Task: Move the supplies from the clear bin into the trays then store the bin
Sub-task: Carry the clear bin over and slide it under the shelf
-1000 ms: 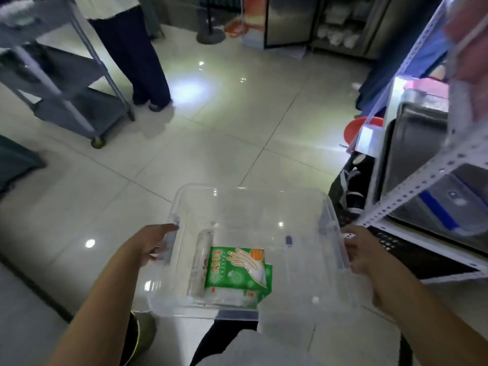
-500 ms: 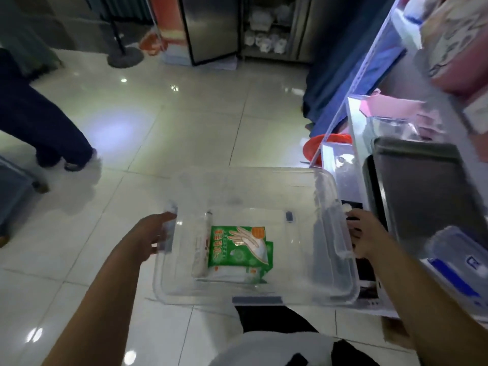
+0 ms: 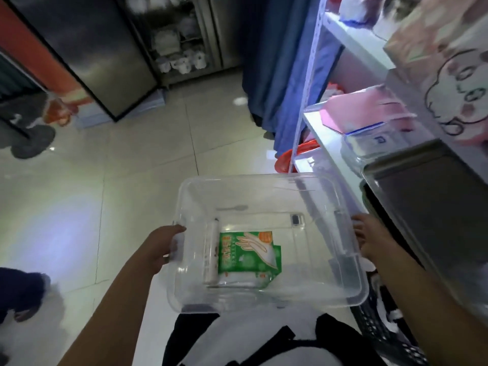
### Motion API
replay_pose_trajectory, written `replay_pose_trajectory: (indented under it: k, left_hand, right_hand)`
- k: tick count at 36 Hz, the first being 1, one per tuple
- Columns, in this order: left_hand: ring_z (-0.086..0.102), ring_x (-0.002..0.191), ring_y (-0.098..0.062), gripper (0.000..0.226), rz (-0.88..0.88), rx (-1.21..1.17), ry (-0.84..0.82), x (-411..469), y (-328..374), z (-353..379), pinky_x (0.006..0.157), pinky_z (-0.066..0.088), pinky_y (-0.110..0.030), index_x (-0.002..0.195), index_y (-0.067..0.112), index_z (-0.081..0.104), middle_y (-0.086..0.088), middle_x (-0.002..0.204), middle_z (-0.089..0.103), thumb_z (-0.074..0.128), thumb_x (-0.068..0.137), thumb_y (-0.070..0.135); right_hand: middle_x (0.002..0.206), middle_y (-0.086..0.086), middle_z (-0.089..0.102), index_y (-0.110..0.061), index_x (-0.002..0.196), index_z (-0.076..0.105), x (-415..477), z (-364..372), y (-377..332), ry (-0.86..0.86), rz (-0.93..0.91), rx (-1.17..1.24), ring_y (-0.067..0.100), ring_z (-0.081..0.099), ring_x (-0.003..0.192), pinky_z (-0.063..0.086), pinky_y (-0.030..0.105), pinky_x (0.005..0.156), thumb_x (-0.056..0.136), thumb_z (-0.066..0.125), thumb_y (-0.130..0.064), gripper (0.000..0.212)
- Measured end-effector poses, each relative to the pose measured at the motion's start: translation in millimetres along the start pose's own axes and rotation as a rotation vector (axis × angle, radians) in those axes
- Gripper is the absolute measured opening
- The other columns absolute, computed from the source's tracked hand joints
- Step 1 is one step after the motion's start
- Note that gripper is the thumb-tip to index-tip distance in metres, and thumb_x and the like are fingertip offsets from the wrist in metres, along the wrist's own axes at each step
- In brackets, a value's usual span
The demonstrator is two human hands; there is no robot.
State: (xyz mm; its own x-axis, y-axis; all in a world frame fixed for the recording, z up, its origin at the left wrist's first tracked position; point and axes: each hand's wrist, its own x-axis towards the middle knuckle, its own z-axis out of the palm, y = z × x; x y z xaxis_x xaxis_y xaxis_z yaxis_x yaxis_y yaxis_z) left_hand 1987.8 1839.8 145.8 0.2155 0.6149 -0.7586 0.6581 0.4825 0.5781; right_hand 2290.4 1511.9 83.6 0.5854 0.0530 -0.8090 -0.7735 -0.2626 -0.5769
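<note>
I hold a clear plastic bin (image 3: pixel 253 184) in front of me above the tiled floor. My left hand (image 3: pixel 161 245) grips its left rim and my right hand (image 3: pixel 369 240) grips its right rim. Inside the bin lies a green pack of gloves (image 3: pixel 247 253) with a white roll (image 3: pixel 211 254) alongside its left edge. A dark metal tray (image 3: pixel 433 196) rests on the white shelf at the right, just beyond my right hand.
The white shelf rack (image 3: pixel 317 143) at right holds a clear lidded box (image 3: pixel 369 143), pink packages (image 3: pixel 369 107) and a printed bag. A blue curtain (image 3: pixel 280 62) hangs behind it. A person's foot (image 3: pixel 26 291) stands at far left. A steel cabinet (image 3: pixel 105 48) stands at the back.
My view has swung to the right toward the shelf rack, and the bin has come closer to the dark tray. Both hands keep their grip on the bin.
</note>
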Motion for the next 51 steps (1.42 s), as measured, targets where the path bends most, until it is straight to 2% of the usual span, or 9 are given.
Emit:
replay_pose_trajectory:
  k: [4,11,16,22,28,35,41,48,51]
  left_hand:
    - [0.047,0.068,-0.024,0.014,-0.011,0.097,0.011,67,47,23,0.062,0.039,-0.031,0.102,0.012,0.059,-0.010,0.080,0.051,0.063,0.091,0.021]
    - [0.044,0.060,-0.023,0.013,0.042,0.382,-0.155,199,140,80,0.064,0.040,-0.032,0.099,0.009,0.061,-0.009,0.072,0.047,0.062,0.089,0.017]
    - [0.064,0.096,-0.038,0.034,0.145,0.699,-0.339,300,183,118,0.079,0.052,-0.041,0.126,0.008,0.058,-0.021,0.114,0.064,0.052,0.092,0.009]
    - [0.058,0.072,-0.017,0.028,0.238,0.906,-0.495,384,221,140,0.055,0.044,-0.024,0.125,0.016,0.059,-0.012,0.106,0.065,0.053,0.098,0.012]
    - [0.055,0.067,-0.018,0.040,0.256,1.173,-0.582,472,221,189,0.051,0.039,-0.022,0.134,0.014,0.056,-0.016,0.106,0.065,0.047,0.096,0.005]
    - [0.063,0.090,-0.036,0.051,0.175,1.299,-0.624,569,178,270,0.067,0.052,-0.036,0.138,0.016,0.056,-0.018,0.114,0.064,0.047,0.090,-0.002]
    - [0.056,0.068,-0.023,0.044,0.255,1.232,-0.634,645,127,326,0.061,0.050,-0.033,0.135,0.014,0.057,-0.011,0.094,0.061,0.052,0.093,0.000]
    - [0.058,0.074,-0.025,0.039,0.404,1.124,-0.651,705,93,380,0.066,0.053,-0.038,0.133,0.017,0.058,-0.012,0.100,0.062,0.052,0.096,0.005]
    - [0.062,0.076,-0.026,0.038,0.511,1.089,-0.647,723,91,392,0.069,0.056,-0.039,0.133,0.018,0.059,-0.014,0.101,0.066,0.055,0.097,0.010]
  right_hand:
    - [0.082,0.010,0.053,-0.015,0.085,0.056,16,24,1,0.051,0.020,0.060,0.026,0.052,0.072,0.047,0.036,0.064,0.087,0.058,-0.020,0.005]
    - [0.108,0.019,0.060,0.001,0.122,0.059,46,66,23,0.359,0.079,0.293,0.035,0.061,0.097,0.047,0.040,0.076,0.084,0.065,-0.017,0.043]
    - [0.086,0.017,0.057,-0.002,0.089,0.065,58,104,56,0.624,0.215,0.244,0.026,0.053,0.072,0.039,0.035,0.064,0.087,0.070,-0.026,0.025]
    - [0.053,0.009,0.056,-0.001,0.064,0.065,38,211,90,0.883,0.489,0.098,0.025,0.055,0.052,0.033,0.027,0.047,0.086,0.064,-0.040,0.045]
    - [0.056,0.011,0.055,0.002,0.064,0.064,89,270,134,0.881,0.668,0.198,0.023,0.050,0.051,0.038,0.022,0.042,0.085,0.073,-0.024,0.034]
    - [0.076,0.017,0.063,-0.001,0.068,0.063,205,269,186,0.885,0.690,0.115,0.032,0.067,0.079,0.041,0.028,0.066,0.087,0.067,-0.035,0.040]
    - [0.095,0.022,0.069,0.004,0.096,0.071,317,246,241,0.879,0.575,0.100,0.029,0.065,0.085,0.047,0.032,0.071,0.082,0.070,-0.015,0.024]
    - [0.087,0.021,0.069,-0.006,0.083,0.072,416,240,277,0.946,0.404,0.159,0.036,0.070,0.089,0.057,0.048,0.082,0.079,0.068,-0.012,0.008]
    - [0.077,0.015,0.063,-0.005,0.078,0.069,445,234,290,0.904,0.349,0.239,0.029,0.065,0.075,0.055,0.045,0.070,0.076,0.075,-0.012,0.009]
